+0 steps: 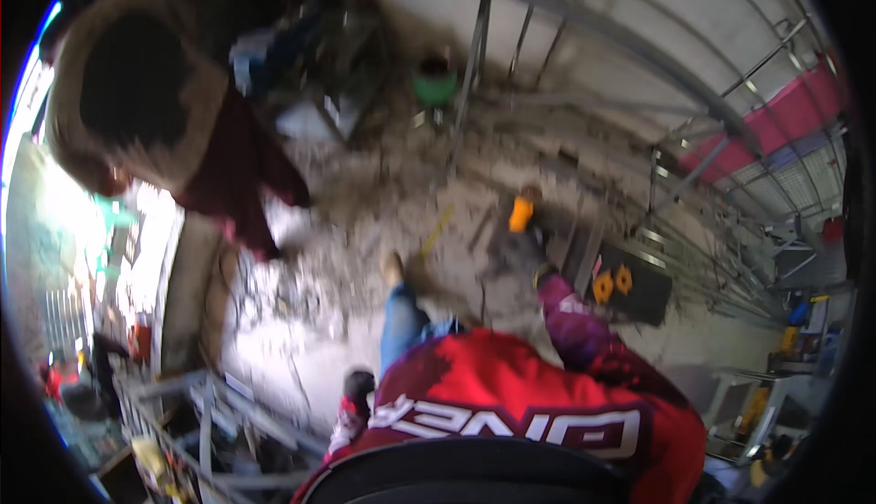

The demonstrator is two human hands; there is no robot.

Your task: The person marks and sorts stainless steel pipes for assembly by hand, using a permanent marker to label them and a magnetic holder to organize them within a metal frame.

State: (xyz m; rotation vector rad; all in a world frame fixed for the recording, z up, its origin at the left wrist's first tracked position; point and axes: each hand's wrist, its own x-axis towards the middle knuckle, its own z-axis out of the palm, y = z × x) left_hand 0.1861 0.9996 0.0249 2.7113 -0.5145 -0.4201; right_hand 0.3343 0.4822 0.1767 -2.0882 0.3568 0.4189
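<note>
My right hand (524,250), in a dark glove, reaches low over the floor at the centre right. It appears closed on a yellow-orange tool (521,214), whose exact kind is too blurred to make out. Beside that forearm is a dark flat panel (643,292) with two orange angular pieces (612,283) on it. Long metal bars (584,247) lie between the hand and the panel. At my left side, my dark-gloved left hand (359,384) hangs near my body; its fingers are too indistinct to read. A thin yellow strip (438,232) lies on the floor ahead.
Another person (224,157) in a maroon top bends in from the far left. Metal frames stand at the right (657,52) and lower left (205,422). A green bucket (434,89) sits at the back, and debris litters the concrete floor (351,221).
</note>
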